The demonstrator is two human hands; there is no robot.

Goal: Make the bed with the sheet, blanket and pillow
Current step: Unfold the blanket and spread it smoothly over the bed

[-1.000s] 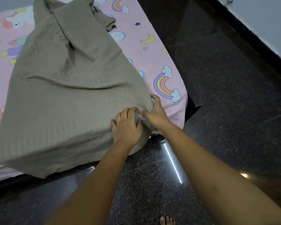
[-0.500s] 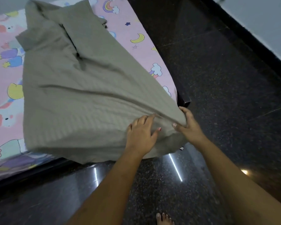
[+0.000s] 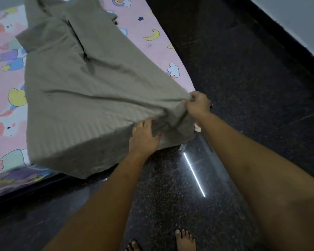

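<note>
Right hand (image 3: 198, 105): fingers pinching the blanket (image 3: 83, 98) corner — holding it taut.
Left hand (image 3: 143, 137): fingers curling into blanket edge.
Sheet (image 3: 156, 49): lying underneath.

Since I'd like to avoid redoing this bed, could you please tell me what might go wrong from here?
The grey blanket is folded over itself at the far end; pulling from this corner alone may leave it bunched and skewed. The right hand and left hand grip close together, so the near edge overhanging the bed could slip floorward.
</note>
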